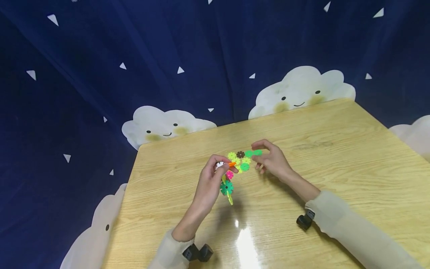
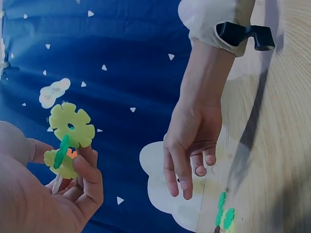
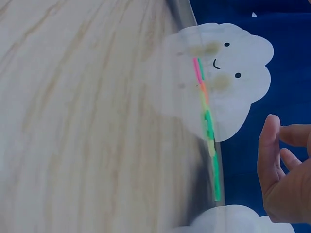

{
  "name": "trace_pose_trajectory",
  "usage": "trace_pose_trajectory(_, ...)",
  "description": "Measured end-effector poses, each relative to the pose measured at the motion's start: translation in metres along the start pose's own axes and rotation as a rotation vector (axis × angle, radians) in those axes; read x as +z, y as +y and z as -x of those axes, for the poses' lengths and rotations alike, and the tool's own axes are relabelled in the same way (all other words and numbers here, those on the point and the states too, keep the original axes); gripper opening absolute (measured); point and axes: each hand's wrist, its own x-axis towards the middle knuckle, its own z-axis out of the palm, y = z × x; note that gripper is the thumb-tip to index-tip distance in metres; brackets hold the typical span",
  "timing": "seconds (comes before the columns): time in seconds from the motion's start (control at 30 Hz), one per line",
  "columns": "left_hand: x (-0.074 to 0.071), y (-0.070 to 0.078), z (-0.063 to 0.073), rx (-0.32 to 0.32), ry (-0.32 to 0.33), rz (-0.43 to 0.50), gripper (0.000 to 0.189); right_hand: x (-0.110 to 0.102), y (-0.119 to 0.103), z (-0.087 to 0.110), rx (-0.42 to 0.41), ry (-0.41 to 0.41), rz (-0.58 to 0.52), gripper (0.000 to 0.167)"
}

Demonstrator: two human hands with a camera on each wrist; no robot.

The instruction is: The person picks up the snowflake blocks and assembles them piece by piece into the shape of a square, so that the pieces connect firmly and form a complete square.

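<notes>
Fingers of my left hand [image 1: 209,181] pinch a small build of notched plastic discs joined at their slots. A teal disc [image 1: 226,188] with a yellow piece hangs low on it, while a white disc [image 1: 220,164] and an orange disc [image 1: 232,164] show by the fingertips. The left wrist view shows a yellow disc [image 2: 73,125] crossed by a green one [image 2: 61,151]. My right hand [image 1: 276,163] hovers over the right end of the other discs, fingers loosely bent. Nothing shows between its thumb and fingers in the right wrist view.
Several notched discs lie grouped on the wooden table [image 1: 336,157], among them a brown disc [image 1: 240,154], a green disc [image 1: 245,166] and a yellow disc [image 1: 231,155]. Behind the table hangs a dark blue curtain [image 1: 201,45] with white clouds and triangles.
</notes>
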Motion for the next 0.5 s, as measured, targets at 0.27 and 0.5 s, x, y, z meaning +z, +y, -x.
trace_pose_trajectory(0.27, -0.001, -0.002, 0.0, 0.006, 0.003, 0.016, 0.021, 0.004, 0.01, -0.006, 0.076, -0.05, -0.03, 0.052)
trace_pose_trajectory(0.5, -0.002, -0.003, 0.002, 0.008, -0.028, 0.05, 0.026, 0.01, 0.021, -0.01, 0.155, -0.123, 0.023, 0.051)
